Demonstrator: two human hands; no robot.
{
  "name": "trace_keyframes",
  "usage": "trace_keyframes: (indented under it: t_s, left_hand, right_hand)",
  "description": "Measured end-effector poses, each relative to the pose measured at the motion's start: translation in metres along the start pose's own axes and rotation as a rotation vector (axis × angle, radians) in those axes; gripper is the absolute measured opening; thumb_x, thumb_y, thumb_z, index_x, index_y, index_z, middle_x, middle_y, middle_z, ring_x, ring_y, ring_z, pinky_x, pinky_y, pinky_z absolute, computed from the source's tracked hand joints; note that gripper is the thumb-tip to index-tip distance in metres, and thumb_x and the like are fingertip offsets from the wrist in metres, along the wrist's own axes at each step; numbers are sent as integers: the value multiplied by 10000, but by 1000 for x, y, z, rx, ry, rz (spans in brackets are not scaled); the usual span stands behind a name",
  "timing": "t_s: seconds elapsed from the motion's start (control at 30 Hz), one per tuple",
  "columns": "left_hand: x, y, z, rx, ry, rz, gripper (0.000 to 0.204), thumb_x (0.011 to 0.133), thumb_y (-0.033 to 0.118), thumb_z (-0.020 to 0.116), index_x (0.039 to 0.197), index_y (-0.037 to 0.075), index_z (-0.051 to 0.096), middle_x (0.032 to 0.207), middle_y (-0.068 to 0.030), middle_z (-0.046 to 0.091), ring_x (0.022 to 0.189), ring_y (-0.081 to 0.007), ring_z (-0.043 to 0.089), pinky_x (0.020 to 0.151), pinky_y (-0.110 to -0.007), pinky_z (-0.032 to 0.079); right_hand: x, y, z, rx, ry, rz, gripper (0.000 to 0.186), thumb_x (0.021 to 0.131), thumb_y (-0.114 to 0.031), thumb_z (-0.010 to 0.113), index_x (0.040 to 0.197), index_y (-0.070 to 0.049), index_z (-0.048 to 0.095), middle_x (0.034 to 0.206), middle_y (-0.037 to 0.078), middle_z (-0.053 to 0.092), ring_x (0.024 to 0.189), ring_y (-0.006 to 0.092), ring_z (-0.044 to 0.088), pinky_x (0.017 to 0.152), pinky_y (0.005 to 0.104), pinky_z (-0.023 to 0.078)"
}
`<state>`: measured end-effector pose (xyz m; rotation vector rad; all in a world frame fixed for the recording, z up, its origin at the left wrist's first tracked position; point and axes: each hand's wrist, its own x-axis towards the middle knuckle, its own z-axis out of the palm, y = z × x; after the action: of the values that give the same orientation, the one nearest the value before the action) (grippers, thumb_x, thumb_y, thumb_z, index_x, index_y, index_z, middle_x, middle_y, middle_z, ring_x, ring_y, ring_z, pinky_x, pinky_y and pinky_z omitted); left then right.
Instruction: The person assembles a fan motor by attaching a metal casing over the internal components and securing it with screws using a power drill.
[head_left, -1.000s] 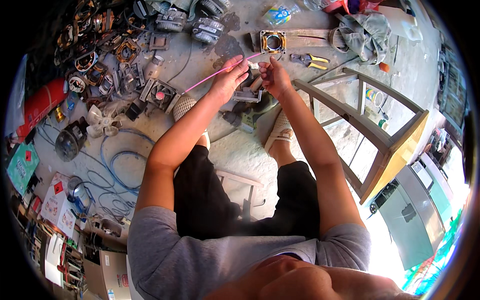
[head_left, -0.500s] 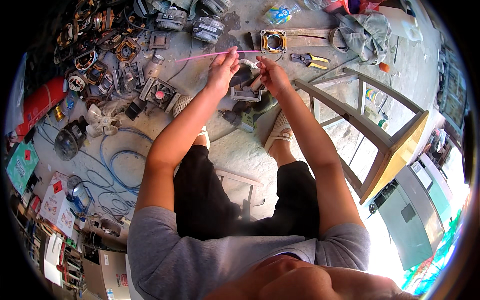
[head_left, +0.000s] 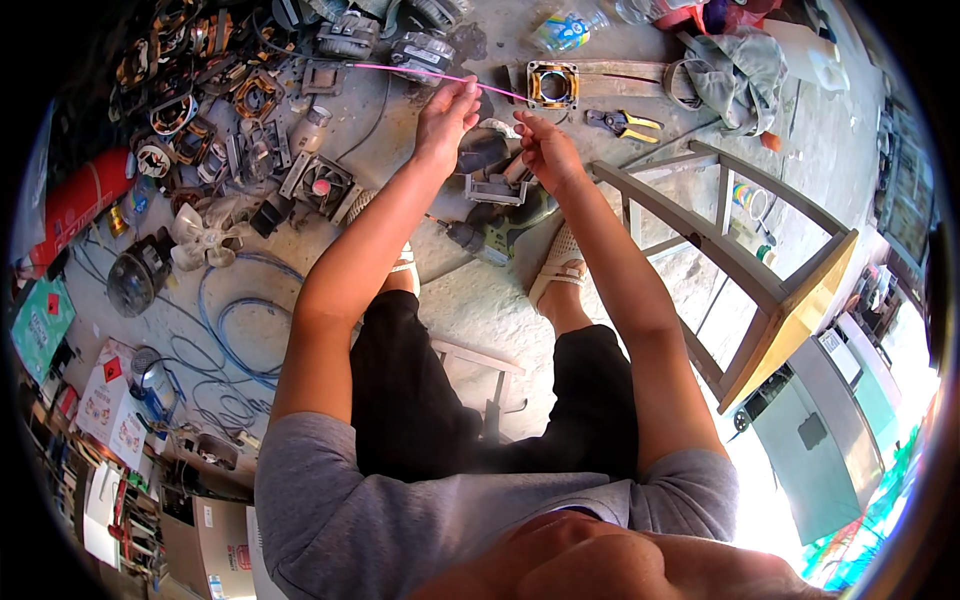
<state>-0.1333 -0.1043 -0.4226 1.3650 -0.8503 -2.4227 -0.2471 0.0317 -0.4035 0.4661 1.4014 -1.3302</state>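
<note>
My left hand [head_left: 446, 125] pinches a thin pink tube [head_left: 420, 72] between thumb and fingertips. The tube slants from the far left down toward a small square motor stator [head_left: 552, 70] with yellow edging, and its right end comes close to that stator's near left corner. Just right of the tube's end is my right hand [head_left: 550, 152], its thumb and finger pinched together; whatever they hold is too small to make out. The stator rests on a wooden board [head_left: 625, 72]. Yellow-handled pliers [head_left: 625, 124] lie on the floor to the right of the stator.
A green power drill [head_left: 490, 235] and a metal bracket [head_left: 497, 188] lie between my feet. Piled motor parts [head_left: 205, 145] and a fan blade [head_left: 205, 238] spread to the left, with coiled blue hose [head_left: 225, 335] nearer. A wooden stool [head_left: 745, 260] lies tipped at right.
The pink tube's left end has swung away from me, so the tube now slants where it was nearly level. My left hand has shifted slightly; the right hand stays almost in place.
</note>
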Motion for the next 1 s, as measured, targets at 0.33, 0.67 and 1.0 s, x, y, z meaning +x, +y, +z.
trace_keyframes:
  t_s: [0.33, 0.67, 1.0]
  left_hand:
    - [12, 8, 7, 93, 36, 50, 376, 850, 363, 774, 1149, 162, 667, 1004, 76, 627, 870, -39, 527, 766, -215, 427]
    - [2, 8, 8, 77, 32, 47, 315, 846, 332, 784, 1078, 152, 670, 948, 86, 609, 852, -36, 521, 764, -210, 422]
    - [-3, 6, 0, -12, 38, -8, 353, 862, 283, 770, 1154, 147, 628, 1107, 35, 649, 966, -75, 573, 856, -253, 455]
  right_hand:
    - [18, 15, -10, -354, 180, -520, 245, 879, -223, 744, 1007, -58, 616, 818, -24, 621, 723, 51, 542, 606, 206, 435]
    - [10, 8, -5, -523, 216, -729, 393, 834, -137, 756, 1113, -34, 499, 839, 27, 622, 722, 96, 586, 670, 258, 496]
    - [17, 12, -8, -513, 242, -774, 321, 829, -140, 755, 1028, -40, 523, 849, 44, 654, 710, 112, 610, 665, 273, 505]
